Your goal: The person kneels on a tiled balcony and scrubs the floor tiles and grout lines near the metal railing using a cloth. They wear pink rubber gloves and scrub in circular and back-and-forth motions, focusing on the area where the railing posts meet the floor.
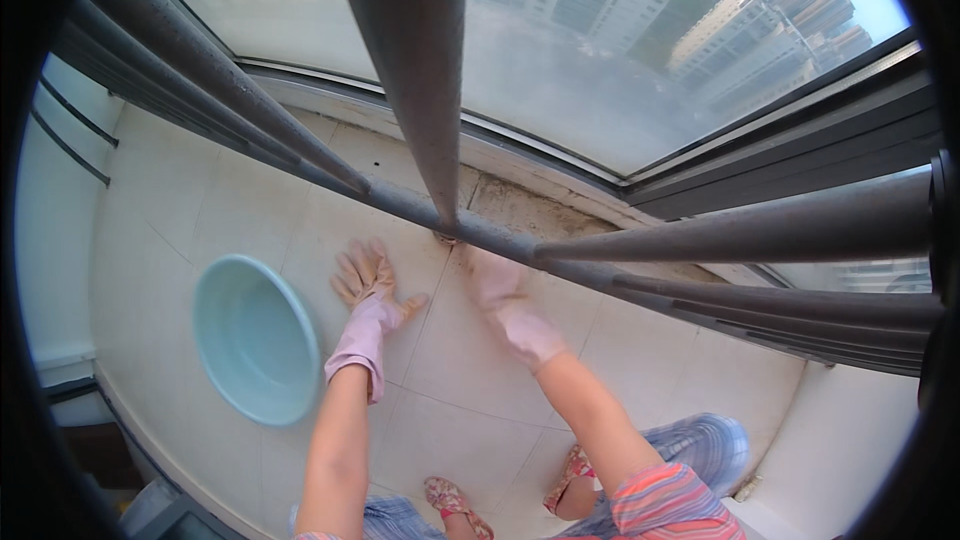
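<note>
Both my hands wear pink rubber gloves with yellowish fingers. My left hand (371,281) rests palm down on the pale floor tiles (457,360), fingers spread, holding nothing. To its left stands a light blue plastic basin (259,341), apart from the glove. My right hand (491,277) reaches under the lower rail (510,240) of a dark metal railing. Its fingers are hidden behind the rail and blurred, so what they hold does not show. Just beyond the rail, near that hand, a dirt-stained strip of floor (536,206) runs along the window base.
Thick railing bars (416,75) rise close before me. Behind them is a framed glass window (540,75), with tall buildings outside. A white wall (840,420) borders the right side. My patterned shoes (454,502) stand on the tiles below. Household items (172,514) lie at the lower left.
</note>
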The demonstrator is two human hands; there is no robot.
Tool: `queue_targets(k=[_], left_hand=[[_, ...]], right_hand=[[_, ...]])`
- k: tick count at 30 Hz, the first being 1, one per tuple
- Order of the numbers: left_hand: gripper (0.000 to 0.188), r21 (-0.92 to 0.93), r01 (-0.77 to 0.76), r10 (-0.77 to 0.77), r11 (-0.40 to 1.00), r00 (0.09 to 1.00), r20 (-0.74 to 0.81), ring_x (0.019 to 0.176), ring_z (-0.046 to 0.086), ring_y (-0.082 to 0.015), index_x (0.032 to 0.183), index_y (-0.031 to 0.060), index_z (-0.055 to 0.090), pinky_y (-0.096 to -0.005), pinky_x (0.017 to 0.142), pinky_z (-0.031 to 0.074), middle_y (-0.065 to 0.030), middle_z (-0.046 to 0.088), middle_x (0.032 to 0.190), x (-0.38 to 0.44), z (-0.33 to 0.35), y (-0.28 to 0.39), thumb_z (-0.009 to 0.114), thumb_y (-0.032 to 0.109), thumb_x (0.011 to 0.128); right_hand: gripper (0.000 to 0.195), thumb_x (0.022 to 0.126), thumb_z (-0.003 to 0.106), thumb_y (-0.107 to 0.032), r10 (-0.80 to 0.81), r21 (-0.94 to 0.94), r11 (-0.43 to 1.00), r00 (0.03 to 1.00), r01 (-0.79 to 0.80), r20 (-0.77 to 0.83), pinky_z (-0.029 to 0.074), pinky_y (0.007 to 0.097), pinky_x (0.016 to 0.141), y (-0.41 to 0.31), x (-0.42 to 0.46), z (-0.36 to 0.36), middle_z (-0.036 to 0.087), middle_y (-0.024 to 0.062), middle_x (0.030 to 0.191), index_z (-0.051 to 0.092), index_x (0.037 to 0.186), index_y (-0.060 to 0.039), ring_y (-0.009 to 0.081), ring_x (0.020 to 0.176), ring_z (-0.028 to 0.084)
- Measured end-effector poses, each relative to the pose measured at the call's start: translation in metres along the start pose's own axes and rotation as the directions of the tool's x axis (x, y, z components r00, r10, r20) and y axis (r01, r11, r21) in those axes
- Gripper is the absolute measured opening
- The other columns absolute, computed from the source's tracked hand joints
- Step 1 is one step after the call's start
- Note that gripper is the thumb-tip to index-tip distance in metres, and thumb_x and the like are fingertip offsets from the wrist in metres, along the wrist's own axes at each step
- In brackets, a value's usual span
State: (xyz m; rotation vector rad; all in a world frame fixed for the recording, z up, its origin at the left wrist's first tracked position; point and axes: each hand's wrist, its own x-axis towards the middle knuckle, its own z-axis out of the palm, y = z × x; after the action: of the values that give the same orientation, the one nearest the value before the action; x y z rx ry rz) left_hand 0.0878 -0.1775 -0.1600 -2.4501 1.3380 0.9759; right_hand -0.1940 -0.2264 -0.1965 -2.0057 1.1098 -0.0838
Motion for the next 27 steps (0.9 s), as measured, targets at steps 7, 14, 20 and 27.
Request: queue_targets(k=[7, 14, 20, 27], left_hand=[[0.147, 0.032, 0.013, -0.012, 0.999, 1.000, -0.019, 0.161, -0.028, -0.0457, 0.169, 0.0229, -0.024, -0.0634, 0.126, -0.015, -0.0233, -0.024, 0.177, 0.001, 0.001, -0.004, 0.082, 0.067, 0.078], [0.146, 0.021, 0.056, -0.056, 0.998, 0.998, -0.008, 0.161, -0.027, -0.0458, 0.170, 0.0215, -0.022, -0.0647, 0.126, -0.013, -0.0229, -0.023, 0.177, 0.000, -0.001, -0.003, 0.082, 0.068, 0.078], [0.146, 0.019, 0.020, -0.020, 1.000, 1.000, -0.011, 0.161, -0.025, -0.0483, 0.171, 0.0206, -0.020, -0.0657, 0.126, -0.012, -0.0235, -0.021, 0.177, 0.000, 0.005, -0.003, 0.082, 0.069, 0.078], [0.145, 0.011, -0.004, 0.005, 1.000, 0.998, -0.058, 0.161, -0.025, -0.0492, 0.171, 0.0208, -0.019, -0.0656, 0.126, -0.012, -0.0255, -0.021, 0.177, 0.001, 0.009, -0.002, 0.082, 0.068, 0.077]], right_hand=[[0.030, 0.102, 0.049, -0.016, 0.227, -0.091, 0.969, 0.974, -0.228, -0.025, 0.052, 0.0403, 0.097, 0.006, 0.007, -0.086, 0.072, 0.0225, 0.119, 0.067, 0.120, -0.0014, 0.0332, 0.115, 0.068], [0.034, 0.103, 0.047, -0.016, 0.432, -0.659, 0.651, 0.898, -0.378, -0.089, 0.051, 0.0413, 0.101, 0.071, -0.043, -0.062, 0.071, 0.0230, 0.127, 0.065, 0.128, -0.0005, 0.0338, 0.120, 0.067], [0.037, 0.107, 0.045, -0.021, 0.524, -0.129, 0.844, 0.852, -0.520, -0.005, 0.050, 0.0406, 0.105, 0.016, 0.003, -0.069, 0.067, 0.0243, 0.135, 0.062, 0.133, -0.0009, 0.0346, 0.125, 0.064], [0.038, 0.107, 0.046, -0.022, 0.461, -0.438, 0.738, 0.857, -0.514, -0.230, 0.049, 0.0405, 0.106, 0.066, -0.066, -0.128, 0.066, 0.0240, 0.136, 0.061, 0.134, -0.0014, 0.0345, 0.127, 0.063]])
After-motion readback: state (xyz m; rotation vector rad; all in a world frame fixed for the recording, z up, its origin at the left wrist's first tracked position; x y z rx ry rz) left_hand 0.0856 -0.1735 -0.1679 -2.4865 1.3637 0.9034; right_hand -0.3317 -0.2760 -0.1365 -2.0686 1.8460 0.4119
